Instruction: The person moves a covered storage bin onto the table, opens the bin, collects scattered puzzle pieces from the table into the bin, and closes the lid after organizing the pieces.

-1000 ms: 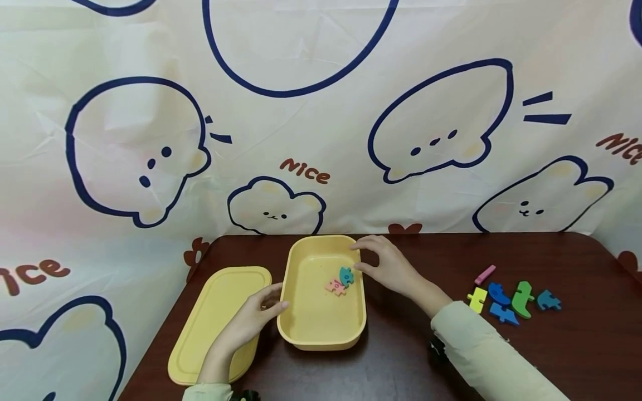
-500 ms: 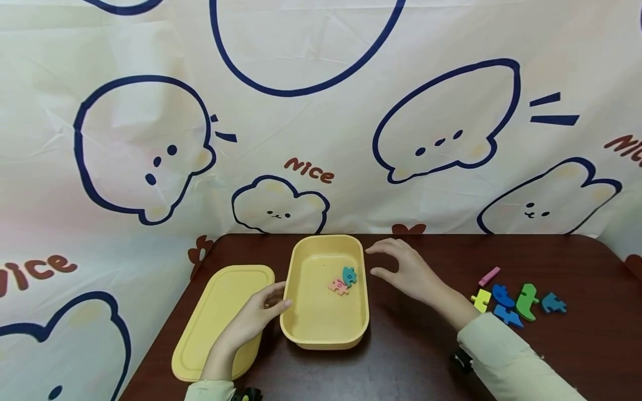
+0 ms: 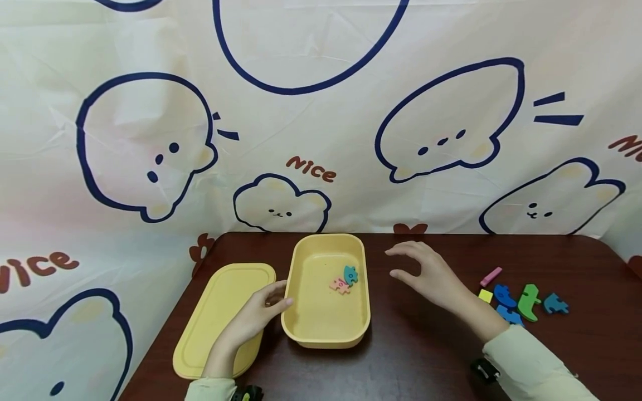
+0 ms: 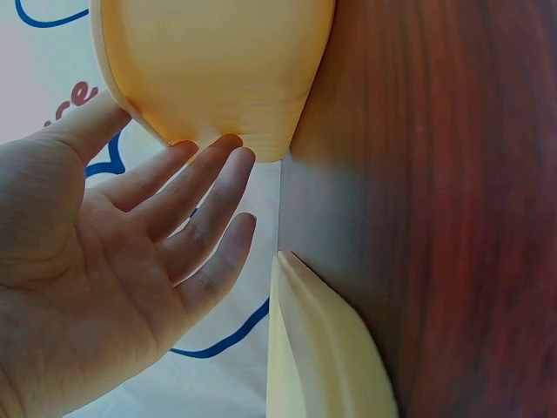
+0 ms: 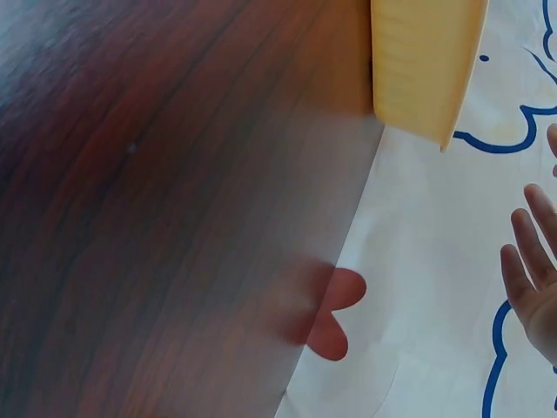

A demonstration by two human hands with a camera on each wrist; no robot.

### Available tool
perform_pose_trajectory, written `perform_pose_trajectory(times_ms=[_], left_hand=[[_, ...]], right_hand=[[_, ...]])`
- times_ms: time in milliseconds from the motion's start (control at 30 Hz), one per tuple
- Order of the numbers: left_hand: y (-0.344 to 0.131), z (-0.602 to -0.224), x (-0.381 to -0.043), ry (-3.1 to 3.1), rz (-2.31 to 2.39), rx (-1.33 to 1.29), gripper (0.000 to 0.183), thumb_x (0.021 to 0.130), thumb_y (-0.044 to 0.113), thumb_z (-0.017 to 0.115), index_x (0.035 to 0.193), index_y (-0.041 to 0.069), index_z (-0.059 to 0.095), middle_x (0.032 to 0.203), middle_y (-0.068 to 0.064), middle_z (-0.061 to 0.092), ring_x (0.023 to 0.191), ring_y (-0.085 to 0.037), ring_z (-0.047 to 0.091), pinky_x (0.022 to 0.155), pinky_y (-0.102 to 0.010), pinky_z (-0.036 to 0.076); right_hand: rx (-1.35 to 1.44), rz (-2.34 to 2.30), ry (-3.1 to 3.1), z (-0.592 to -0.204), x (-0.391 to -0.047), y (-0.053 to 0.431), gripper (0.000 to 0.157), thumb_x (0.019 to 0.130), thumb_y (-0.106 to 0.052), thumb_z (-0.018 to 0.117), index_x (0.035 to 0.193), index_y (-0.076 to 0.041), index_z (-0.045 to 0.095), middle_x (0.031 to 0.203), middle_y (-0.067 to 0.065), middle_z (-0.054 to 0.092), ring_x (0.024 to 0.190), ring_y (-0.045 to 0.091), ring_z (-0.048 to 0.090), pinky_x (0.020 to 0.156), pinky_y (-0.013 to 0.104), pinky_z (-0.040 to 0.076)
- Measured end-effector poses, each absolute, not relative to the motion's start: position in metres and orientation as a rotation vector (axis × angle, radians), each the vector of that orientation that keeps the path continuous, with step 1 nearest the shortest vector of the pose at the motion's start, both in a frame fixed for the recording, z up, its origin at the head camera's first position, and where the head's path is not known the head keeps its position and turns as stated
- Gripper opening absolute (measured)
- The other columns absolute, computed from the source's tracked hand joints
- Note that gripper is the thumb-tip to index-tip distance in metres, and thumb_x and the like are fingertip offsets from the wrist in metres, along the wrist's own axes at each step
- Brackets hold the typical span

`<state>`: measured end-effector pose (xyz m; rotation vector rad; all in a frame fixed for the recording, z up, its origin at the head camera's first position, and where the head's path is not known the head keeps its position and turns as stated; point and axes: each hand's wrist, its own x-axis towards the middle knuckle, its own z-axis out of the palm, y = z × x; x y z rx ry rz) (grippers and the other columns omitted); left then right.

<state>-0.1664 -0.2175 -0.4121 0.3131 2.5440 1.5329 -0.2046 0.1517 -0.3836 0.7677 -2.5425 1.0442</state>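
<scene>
A yellow plastic box (image 3: 326,334) stands on the table. On its floor lie a pink puzzle piece (image 3: 339,286) and a teal puzzle piece (image 3: 350,275), side by side. My left hand (image 3: 253,316) holds the box's left side, thumb at the rim and fingertips on the outer wall, as the left wrist view shows with the box wall (image 4: 218,70). My right hand (image 3: 431,273) hovers over the table right of the box, holding nothing, thumb and fingers apart. Only part of the right hand (image 5: 540,287) shows at the edge of the right wrist view.
A flat yellow lid (image 3: 215,312) lies left of the box, partly under my left forearm. On the right are a green piece (image 3: 528,302), several blue pieces (image 3: 504,296), a pink stick (image 3: 490,277) and a yellow piece (image 3: 485,296) partly behind my right arm. A printed cloth hangs behind.
My right hand has moved away from the box's right rim, out to the right toward the loose pieces. My left hand stays at the box. The view has shifted slightly.
</scene>
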Motion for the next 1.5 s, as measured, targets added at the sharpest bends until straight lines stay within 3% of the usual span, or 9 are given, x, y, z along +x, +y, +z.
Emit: perform_pose_trajectory(times_ms=[633,1200,1500], left_hand=[[-0.217,-0.412,-0.167,2.539,1.539,0.305,0.05,0.1,0.017,0.061,0.143,-0.005,0.047,0.129,-0.02,0.06,0.115,-0.031,0.058,0.094,-0.043,0.047],[-0.218,-0.413,-0.168,2.546,1.53,0.317,0.049,0.1,0.015,0.061,0.142,-0.005,0.047,0.127,-0.021,0.061,0.115,-0.032,0.058,0.094,-0.044,0.047],[-0.218,-0.414,-0.168,2.545,1.528,0.319,0.049,0.101,0.015,0.06,0.143,-0.005,0.047,0.128,-0.021,0.06,0.116,-0.032,0.058,0.094,-0.044,0.048]], right_hand=[[0.707,0.978,-2.54,-0.382,-0.197,0.191,0.038,0.084,-0.007,0.08,0.12,-0.011,0.069,0.123,0.01,0.064,0.117,0.03,0.054,0.092,0.054,0.047],[0.738,0.836,-2.566,-0.388,-0.194,0.221,0.039,0.081,-0.006,0.081,0.117,-0.014,0.07,0.119,0.006,0.065,0.112,0.025,0.056,0.087,0.031,0.046],[0.727,0.787,-2.612,-0.397,-0.19,0.241,0.039,0.081,-0.009,0.082,0.117,-0.013,0.07,0.116,0.004,0.066,0.108,0.026,0.059,0.083,0.045,0.051]])
